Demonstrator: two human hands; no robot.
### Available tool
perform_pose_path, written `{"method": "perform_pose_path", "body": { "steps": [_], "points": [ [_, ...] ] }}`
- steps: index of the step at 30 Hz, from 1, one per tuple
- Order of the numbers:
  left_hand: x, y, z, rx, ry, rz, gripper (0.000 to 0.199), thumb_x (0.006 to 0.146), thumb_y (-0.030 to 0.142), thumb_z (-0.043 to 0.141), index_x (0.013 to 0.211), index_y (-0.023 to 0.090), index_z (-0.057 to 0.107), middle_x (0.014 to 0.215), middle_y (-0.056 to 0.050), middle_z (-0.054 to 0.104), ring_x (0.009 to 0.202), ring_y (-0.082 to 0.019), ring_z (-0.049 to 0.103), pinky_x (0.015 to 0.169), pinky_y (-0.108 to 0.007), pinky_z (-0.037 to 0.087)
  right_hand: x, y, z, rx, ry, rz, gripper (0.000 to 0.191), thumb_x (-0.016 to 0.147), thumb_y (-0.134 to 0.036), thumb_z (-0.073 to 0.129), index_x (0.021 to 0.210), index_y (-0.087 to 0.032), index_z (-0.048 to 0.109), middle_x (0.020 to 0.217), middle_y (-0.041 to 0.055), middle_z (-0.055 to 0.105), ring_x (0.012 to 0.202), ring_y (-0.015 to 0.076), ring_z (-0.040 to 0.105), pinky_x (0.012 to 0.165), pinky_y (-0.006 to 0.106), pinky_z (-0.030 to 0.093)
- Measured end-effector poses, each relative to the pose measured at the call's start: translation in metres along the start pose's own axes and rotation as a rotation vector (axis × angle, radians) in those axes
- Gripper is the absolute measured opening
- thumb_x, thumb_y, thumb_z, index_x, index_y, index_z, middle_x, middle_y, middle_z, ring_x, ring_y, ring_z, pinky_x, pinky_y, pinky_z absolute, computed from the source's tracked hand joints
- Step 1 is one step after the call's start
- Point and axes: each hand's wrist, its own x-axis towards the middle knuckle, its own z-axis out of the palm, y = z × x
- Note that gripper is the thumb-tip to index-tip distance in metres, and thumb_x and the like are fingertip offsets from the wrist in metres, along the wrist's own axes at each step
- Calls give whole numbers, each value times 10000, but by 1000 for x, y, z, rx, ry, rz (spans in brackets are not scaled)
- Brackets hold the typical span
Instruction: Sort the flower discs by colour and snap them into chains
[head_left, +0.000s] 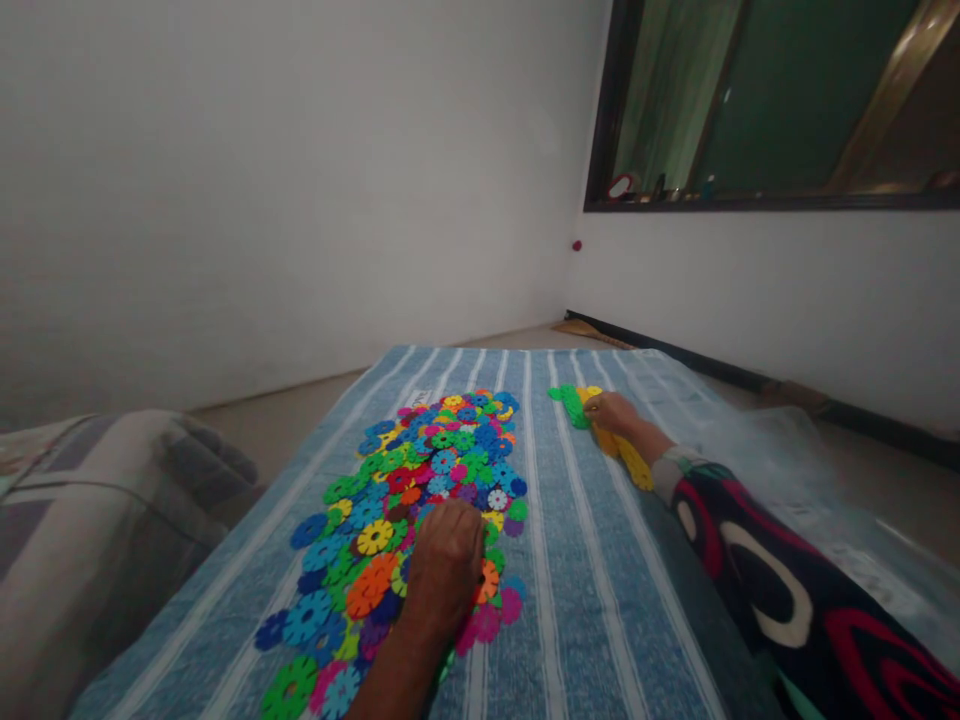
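A long pile of mixed-colour plastic snowflake discs covers the left-middle of the cloth. My left hand rests over the pile's near right side, its fingers curled down; what they hold, if anything, is hidden. Farther away on the right, my right hand has its fingers pinched together at a yellow snowflake disc, the hand partly covering it. Beside those fingertips lies a group of green discs. A row of yellow discs runs toward me, just under and right of my right wrist.
A blue-and-white striped cloth covers the table. Clear plastic bags lie along its right side. At the left stands a fabric-covered bulk. White walls meet behind the table, with a dark-framed window at upper right.
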Motion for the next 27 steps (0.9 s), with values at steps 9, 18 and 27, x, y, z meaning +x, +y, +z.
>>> {"method": "perform_pose_path", "body": {
  "steps": [9, 18, 27],
  "points": [
    [0, 0, -3, -5, -4, 17, 269, 945, 177, 391, 744, 193, 569, 767, -53, 616, 750, -190, 558, 714, -331, 469, 8, 1, 7, -78, -57, 19, 235, 802, -196, 589, 919, -225, 791, 950, 49, 764, 880, 176, 671, 662, 211, 403],
    [1, 1, -5, -46, 37, 9, 254, 922, 169, 416, 757, 177, 609, 782, -71, 638, 765, -198, 576, 722, -336, 483, -3, -8, 1, -152, -52, 71, 349, 853, -222, 538, 1153, -197, 715, 1160, 115, 704, 1076, 249, 635, 835, 279, 448],
    [6, 0, -12, -393, -32, -367, 264, 876, 300, 491, 810, 187, 721, 790, -56, 691, 789, -200, 625, 751, -339, 502, -56, -86, 0, 52, -190, -281, 276, 866, -313, 587, 1076, -222, 743, 844, 23, 740, 790, 151, 654, 714, 214, 433]
  ]
}}
